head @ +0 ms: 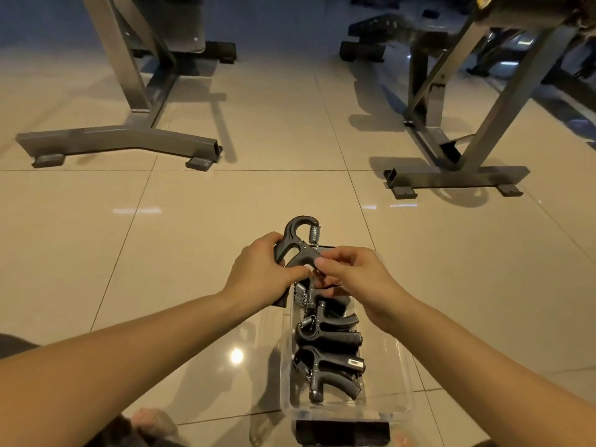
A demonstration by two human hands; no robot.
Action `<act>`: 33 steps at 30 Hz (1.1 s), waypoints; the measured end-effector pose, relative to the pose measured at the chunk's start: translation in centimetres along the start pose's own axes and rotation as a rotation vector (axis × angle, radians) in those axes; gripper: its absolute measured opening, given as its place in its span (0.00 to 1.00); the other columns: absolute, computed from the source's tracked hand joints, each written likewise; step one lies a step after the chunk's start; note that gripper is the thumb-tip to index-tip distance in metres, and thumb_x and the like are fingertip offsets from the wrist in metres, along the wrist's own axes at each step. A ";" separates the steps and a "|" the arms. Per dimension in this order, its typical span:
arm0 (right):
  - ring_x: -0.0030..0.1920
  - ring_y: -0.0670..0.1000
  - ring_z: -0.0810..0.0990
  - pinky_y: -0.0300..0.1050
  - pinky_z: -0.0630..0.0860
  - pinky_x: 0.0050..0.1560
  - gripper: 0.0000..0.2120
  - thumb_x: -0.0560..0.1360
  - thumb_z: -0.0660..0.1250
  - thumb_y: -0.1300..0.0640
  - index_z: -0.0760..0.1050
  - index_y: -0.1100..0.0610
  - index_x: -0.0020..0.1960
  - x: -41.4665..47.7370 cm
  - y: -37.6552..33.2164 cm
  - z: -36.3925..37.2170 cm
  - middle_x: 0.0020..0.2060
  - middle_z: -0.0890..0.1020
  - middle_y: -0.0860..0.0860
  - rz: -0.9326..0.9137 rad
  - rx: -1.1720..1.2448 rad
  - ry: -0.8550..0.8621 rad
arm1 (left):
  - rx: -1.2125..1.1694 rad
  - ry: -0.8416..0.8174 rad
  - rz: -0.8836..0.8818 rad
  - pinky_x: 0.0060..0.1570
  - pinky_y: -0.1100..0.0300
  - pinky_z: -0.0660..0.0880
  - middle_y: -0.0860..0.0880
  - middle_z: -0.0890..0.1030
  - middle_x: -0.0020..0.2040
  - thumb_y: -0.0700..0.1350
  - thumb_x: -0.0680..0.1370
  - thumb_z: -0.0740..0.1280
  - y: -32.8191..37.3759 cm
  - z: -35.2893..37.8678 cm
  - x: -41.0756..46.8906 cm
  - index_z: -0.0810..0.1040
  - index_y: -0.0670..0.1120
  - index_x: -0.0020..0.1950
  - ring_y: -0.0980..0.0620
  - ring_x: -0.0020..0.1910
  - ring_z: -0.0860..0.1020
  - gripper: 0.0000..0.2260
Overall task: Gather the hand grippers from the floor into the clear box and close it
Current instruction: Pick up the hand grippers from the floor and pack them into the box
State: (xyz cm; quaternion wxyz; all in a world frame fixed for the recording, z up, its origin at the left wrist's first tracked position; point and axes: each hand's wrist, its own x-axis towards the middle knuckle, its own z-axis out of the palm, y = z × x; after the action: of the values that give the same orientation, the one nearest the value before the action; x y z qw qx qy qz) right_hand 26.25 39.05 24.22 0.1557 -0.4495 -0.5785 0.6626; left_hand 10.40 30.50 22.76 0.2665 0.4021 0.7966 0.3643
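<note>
A black hand gripper (298, 235) with a steel spring is held above the far end of the clear box (392, 379). My left hand (258, 272) is wrapped around its handle. My right hand (354, 275) pinches its other handle with thumb and fingertips. Inside the box lie several black hand grippers (329, 353), packed side by side with their springs to the left. The box stands open on the tiled floor; no lid is in sight. A dark strip (342, 430) runs along the box's near end.
Grey steel frames of gym machines stand on the floor at the far left (119, 140) and far right (458, 179), with more equipment behind. Glossy beige tiles lie between them and the box. My knee (151, 424) shows at the bottom left.
</note>
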 end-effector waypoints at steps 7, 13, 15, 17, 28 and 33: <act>0.39 0.52 0.81 0.40 0.80 0.42 0.06 0.80 0.67 0.62 0.82 0.62 0.52 -0.1 -1.1 -2.0 0.42 0.84 0.58 -0.106 -0.133 0.022 | -0.097 -0.078 -0.012 0.39 0.54 0.78 0.53 0.81 0.46 0.65 0.71 0.74 1.2 -1.2 0.4 0.76 0.53 0.64 0.52 0.41 0.82 0.27; 0.40 0.49 0.79 0.40 0.79 0.43 0.08 0.81 0.65 0.60 0.83 0.60 0.51 0.2 -1.9 -3.6 0.46 0.84 0.59 -0.147 -0.307 -0.075 | -0.068 -0.194 0.126 0.38 0.57 0.75 0.49 0.85 0.40 0.49 0.78 0.71 2.0 -3.8 1.7 0.85 0.49 0.54 0.54 0.35 0.80 0.07; 0.40 0.49 0.79 0.39 0.79 0.42 0.08 0.81 0.65 0.59 0.83 0.59 0.50 0.3 -1.9 -3.7 0.46 0.84 0.59 -0.168 -0.288 -0.047 | -0.067 -0.296 0.132 0.35 0.57 0.78 0.47 0.85 0.39 0.46 0.78 0.72 2.1 -3.6 1.3 0.85 0.48 0.53 0.53 0.34 0.80 0.06; 0.39 0.51 0.79 0.41 0.80 0.41 0.06 0.81 0.66 0.58 0.82 0.57 0.51 0.5 -1.6 -3.8 0.44 0.84 0.59 -0.184 -0.260 0.014 | -0.124 -0.350 0.095 0.36 0.58 0.79 0.45 0.84 0.38 0.43 0.79 0.71 2.0 -2.9 1.0 0.84 0.45 0.52 0.52 0.33 0.80 0.05; 0.61 0.52 0.74 0.50 0.73 0.59 0.29 0.72 0.72 0.39 0.72 0.50 0.68 0.6 3.2 -3.8 0.58 0.77 0.47 -0.447 -1.355 0.027 | -0.442 -0.214 -0.339 0.38 0.55 0.82 0.43 0.82 0.33 0.38 0.79 0.70 -0.7 1.6 0.8 0.80 0.37 0.47 0.49 0.30 0.81 0.04; 0.60 0.52 0.75 0.49 0.75 0.56 0.28 0.70 0.76 0.45 0.72 0.51 0.66 1.8 5.5 -4.4 0.59 0.78 0.48 -0.277 -1.237 -0.077 | -0.002 -0.390 -0.138 0.51 0.49 0.81 0.46 0.84 0.46 0.51 0.78 0.72 -3.3 2.8 0.9 0.80 0.42 0.57 0.50 0.43 0.83 0.15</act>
State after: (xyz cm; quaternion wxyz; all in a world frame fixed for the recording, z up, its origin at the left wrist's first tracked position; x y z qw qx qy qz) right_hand 30.40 41.50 18.80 -0.0693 -0.3530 -0.9123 0.1955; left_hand 10.46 30.89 18.35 0.4405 0.4093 0.7551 0.2613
